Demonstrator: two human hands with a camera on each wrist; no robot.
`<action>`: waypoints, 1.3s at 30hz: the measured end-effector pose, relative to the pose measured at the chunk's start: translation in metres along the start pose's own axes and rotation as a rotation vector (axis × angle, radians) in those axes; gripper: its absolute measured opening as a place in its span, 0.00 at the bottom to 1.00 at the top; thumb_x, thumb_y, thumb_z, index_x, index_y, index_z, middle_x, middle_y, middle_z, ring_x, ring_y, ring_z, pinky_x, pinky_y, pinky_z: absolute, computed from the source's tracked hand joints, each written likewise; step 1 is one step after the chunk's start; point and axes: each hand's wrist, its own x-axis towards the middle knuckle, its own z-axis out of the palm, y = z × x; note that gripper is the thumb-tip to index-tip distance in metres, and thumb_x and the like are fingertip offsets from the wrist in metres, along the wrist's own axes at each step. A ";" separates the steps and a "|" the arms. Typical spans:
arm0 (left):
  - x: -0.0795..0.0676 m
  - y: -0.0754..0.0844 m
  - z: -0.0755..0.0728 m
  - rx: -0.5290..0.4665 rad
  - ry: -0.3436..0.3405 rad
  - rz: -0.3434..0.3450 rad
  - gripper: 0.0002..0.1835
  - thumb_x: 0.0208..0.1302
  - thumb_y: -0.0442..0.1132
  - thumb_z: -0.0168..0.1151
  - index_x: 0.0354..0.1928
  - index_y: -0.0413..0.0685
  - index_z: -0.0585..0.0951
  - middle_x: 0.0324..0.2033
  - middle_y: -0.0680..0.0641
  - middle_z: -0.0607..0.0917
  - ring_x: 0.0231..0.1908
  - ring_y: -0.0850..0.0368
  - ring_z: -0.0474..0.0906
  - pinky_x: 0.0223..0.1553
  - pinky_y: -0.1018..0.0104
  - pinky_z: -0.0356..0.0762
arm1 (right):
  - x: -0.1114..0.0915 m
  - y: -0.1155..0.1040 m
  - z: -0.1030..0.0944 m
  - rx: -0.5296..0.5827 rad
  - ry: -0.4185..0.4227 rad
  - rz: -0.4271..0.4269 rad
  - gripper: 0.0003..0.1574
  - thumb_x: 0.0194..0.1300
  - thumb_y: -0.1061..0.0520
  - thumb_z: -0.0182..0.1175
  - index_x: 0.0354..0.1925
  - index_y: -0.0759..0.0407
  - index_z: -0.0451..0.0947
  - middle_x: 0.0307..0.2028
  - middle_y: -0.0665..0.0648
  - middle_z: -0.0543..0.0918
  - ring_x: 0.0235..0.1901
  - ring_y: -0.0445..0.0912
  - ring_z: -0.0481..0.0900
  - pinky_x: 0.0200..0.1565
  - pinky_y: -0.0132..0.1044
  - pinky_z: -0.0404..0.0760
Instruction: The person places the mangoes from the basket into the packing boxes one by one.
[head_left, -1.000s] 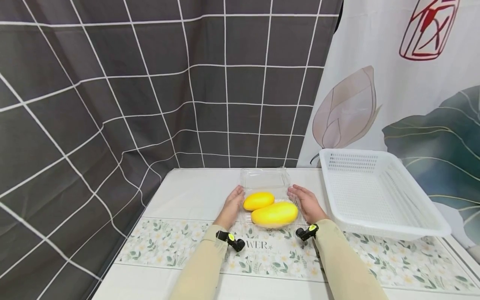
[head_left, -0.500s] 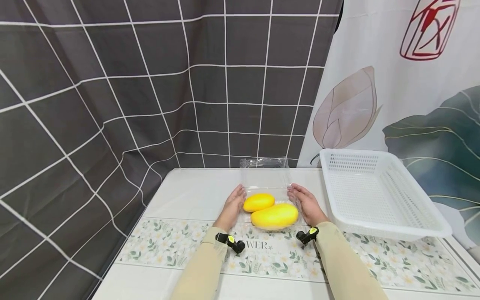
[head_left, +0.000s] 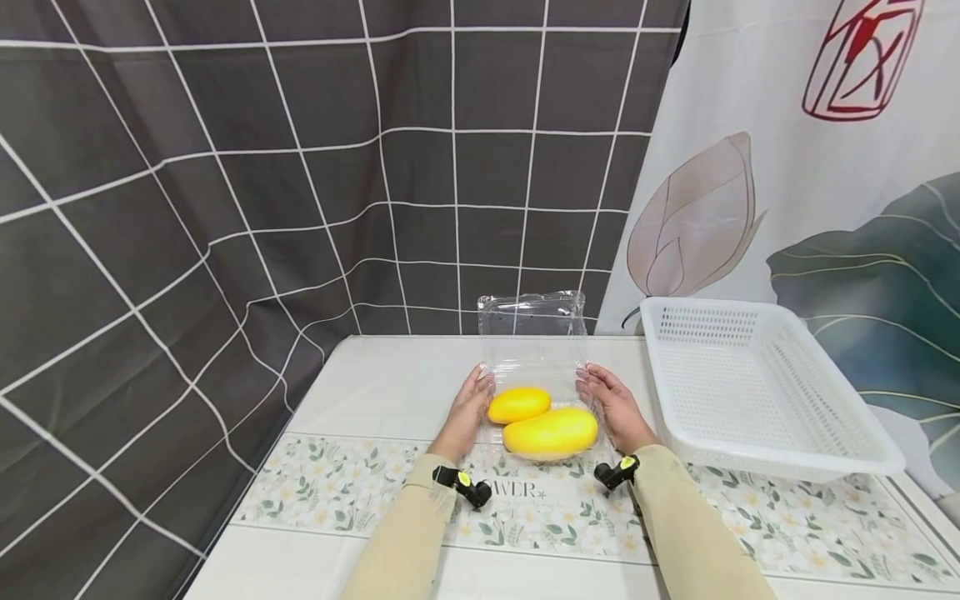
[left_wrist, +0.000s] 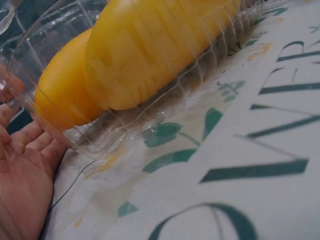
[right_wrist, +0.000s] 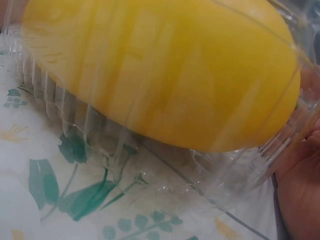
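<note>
A clear plastic clamshell box [head_left: 532,317] stands before me with its lid raised at the back. Two yellow mangoes lie in its base: a smaller mango [head_left: 519,405] behind on the left and a larger mango [head_left: 551,432] in front. My left hand [head_left: 462,417] touches the box's left side, fingers extended toward the hinge end. On the opposite side my right hand [head_left: 617,410] rests its fingers against the plastic. The ribbed front wall [left_wrist: 210,60] shows close up in the left wrist view, the larger mango behind it. Some fingertips are partly hidden by clear plastic.
A white perforated basket [head_left: 862,446] stands to the right, near the right forearm. The white table [head_left: 375,375] carries a flowered strip with lettering. A dark checked curtain [head_left: 420,167] hangs behind and to the left, a printed white curtain [head_left: 697,83] at the right.
The lid has swung up from lying low at the back to stand more upright. Both hands have shifted slightly away from me along the box's sides; the mangoes stay in the base.
</note>
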 end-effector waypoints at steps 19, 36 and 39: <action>0.000 -0.003 -0.002 -0.015 -0.014 0.017 0.35 0.77 0.34 0.43 0.81 0.65 0.49 0.76 0.42 0.60 0.75 0.44 0.57 0.77 0.50 0.51 | -0.001 0.001 -0.001 0.014 -0.004 -0.024 0.34 0.81 0.61 0.45 0.79 0.59 0.48 0.74 0.67 0.61 0.67 0.50 0.69 0.64 0.34 0.75; -0.003 -0.003 -0.004 -0.012 -0.059 0.038 0.30 0.82 0.59 0.31 0.81 0.69 0.46 0.77 0.43 0.59 0.75 0.46 0.57 0.78 0.52 0.46 | -0.003 -0.001 0.001 -0.007 -0.001 -0.023 0.37 0.83 0.47 0.43 0.79 0.60 0.47 0.75 0.66 0.60 0.73 0.59 0.60 0.72 0.46 0.66; -0.003 -0.002 -0.004 -0.019 -0.066 0.045 0.31 0.80 0.63 0.28 0.81 0.70 0.47 0.78 0.43 0.58 0.76 0.46 0.56 0.78 0.52 0.45 | -0.003 -0.002 0.001 0.009 -0.013 -0.030 0.37 0.83 0.46 0.41 0.79 0.60 0.45 0.75 0.66 0.59 0.74 0.60 0.58 0.73 0.49 0.64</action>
